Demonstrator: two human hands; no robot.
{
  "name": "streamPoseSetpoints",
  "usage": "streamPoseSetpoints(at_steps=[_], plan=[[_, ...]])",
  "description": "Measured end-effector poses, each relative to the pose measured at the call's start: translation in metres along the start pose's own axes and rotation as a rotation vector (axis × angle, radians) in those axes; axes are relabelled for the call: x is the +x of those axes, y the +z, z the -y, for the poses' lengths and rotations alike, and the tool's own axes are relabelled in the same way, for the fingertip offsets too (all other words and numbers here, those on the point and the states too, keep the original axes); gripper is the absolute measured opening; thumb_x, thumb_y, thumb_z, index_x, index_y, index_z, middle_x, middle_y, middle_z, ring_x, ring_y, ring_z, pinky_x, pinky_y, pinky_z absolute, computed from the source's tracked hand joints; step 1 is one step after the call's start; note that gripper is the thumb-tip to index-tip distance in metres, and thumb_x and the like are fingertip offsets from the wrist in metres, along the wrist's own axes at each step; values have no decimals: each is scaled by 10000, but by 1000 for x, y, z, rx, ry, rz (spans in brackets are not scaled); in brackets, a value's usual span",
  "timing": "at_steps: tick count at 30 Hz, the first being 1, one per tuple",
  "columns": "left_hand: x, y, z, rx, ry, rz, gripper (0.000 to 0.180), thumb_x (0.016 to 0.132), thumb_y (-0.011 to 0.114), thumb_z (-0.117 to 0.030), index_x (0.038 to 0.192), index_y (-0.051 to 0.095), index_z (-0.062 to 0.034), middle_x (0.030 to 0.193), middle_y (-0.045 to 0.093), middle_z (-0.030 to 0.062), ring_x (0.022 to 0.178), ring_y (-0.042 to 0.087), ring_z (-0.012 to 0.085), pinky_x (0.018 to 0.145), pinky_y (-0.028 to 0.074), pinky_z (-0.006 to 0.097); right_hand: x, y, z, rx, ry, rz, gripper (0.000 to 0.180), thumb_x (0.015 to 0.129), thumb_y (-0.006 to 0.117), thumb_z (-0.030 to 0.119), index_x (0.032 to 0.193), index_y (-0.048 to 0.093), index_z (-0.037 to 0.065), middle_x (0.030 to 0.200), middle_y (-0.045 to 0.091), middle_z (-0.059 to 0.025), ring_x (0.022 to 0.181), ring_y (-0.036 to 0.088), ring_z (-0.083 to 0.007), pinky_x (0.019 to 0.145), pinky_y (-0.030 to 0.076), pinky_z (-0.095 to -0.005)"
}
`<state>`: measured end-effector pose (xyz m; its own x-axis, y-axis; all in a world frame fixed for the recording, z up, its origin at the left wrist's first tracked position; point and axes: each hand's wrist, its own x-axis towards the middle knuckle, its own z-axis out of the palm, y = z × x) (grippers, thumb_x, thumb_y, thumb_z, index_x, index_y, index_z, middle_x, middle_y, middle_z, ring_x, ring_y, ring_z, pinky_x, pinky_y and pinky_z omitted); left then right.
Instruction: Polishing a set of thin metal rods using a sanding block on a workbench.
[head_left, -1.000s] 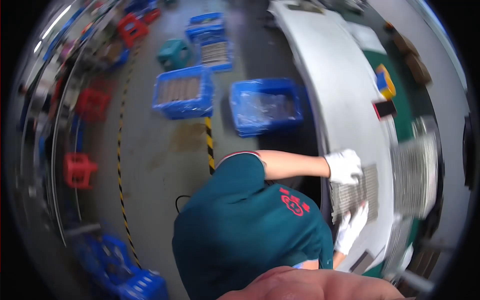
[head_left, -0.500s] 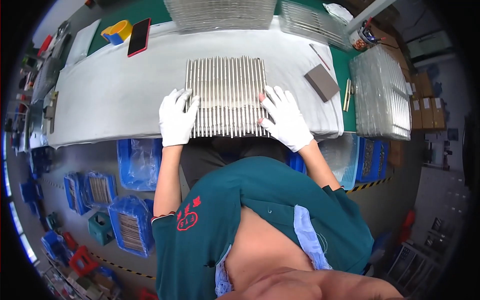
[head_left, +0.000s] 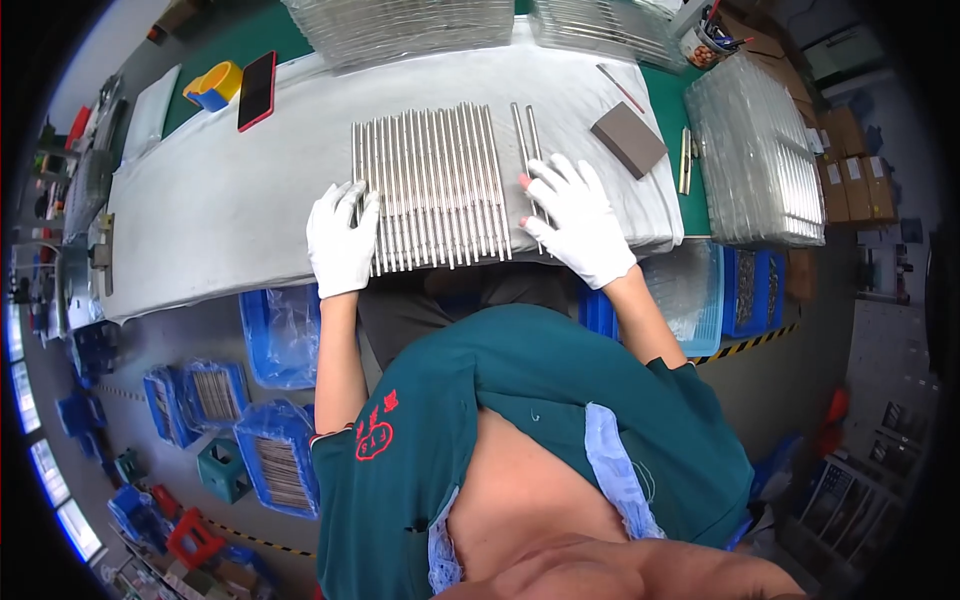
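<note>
Several thin silver metal rods (head_left: 430, 185) lie side by side in a row on the white cloth, pointing away from me. Two more rods (head_left: 525, 135) lie apart, to the right of the row, with a gap between. My left hand (head_left: 343, 240), in a white glove, rests open against the row's left edge. My right hand (head_left: 582, 222) is gloved too, with bare thumb and index fingertips; its fingers are spread and touch the two separate rods from the right. Neither hand is closed around a rod.
A grey-brown block (head_left: 629, 139) and a thin stick (head_left: 620, 87) lie on the right. Clear plastic trays (head_left: 400, 35) stand at the back, more (head_left: 750, 150) at the right. A phone (head_left: 257, 92) and yellow tape (head_left: 222, 78) sit far left. Blue bins (head_left: 275, 465) stand below the table.
Two rods at the right end have separated from the row, and a gap has opened. My right hand has shifted right relative to the row; my left hand stays at its left edge. The view has shifted slightly.
</note>
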<state>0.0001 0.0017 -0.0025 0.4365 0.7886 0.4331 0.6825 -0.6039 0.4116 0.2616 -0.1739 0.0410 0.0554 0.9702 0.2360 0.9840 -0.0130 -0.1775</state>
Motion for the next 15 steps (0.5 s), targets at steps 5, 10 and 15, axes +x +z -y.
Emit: streamPoseSetpoints(at_steps=[5, 10, 15], plan=[[-1, -1, 0, -7, -24, 11, 301, 872, 687, -294, 1075, 716, -75, 1123, 662, 135, 1146, 579, 319, 988, 447, 416, 19, 11, 22, 17, -86, -41, 417, 885, 579, 356, 1213, 597, 99, 1288, 566, -61, 1246, 467, -235, 1104, 289, -472], [-11, -2, 4, -160, -59, -48, 277, 906, 666, -256, 1110, 713, -75, 1169, 645, 169, 1167, 571, 305, 1001, 441, 404, 52, 19, 2, 19, -116, -100, 365, 874, 552, 238, 1174, 596, 34, 1268, 582, -124, 1201, 498, -286, 1038, 366, -422], [-25, -61, -61, -817, -226, 324, 270, 981, 552, -219, 1096, 711, -33, 822, 717, 63, 764, 652, 138, 752, 500, 270, 103, 49, -47, -169, -118, -208, 283, 862, 518, 172, 1103, 633, 76, 1231, 613, -97, 1159, 528, -281, 993, 398, -404]])
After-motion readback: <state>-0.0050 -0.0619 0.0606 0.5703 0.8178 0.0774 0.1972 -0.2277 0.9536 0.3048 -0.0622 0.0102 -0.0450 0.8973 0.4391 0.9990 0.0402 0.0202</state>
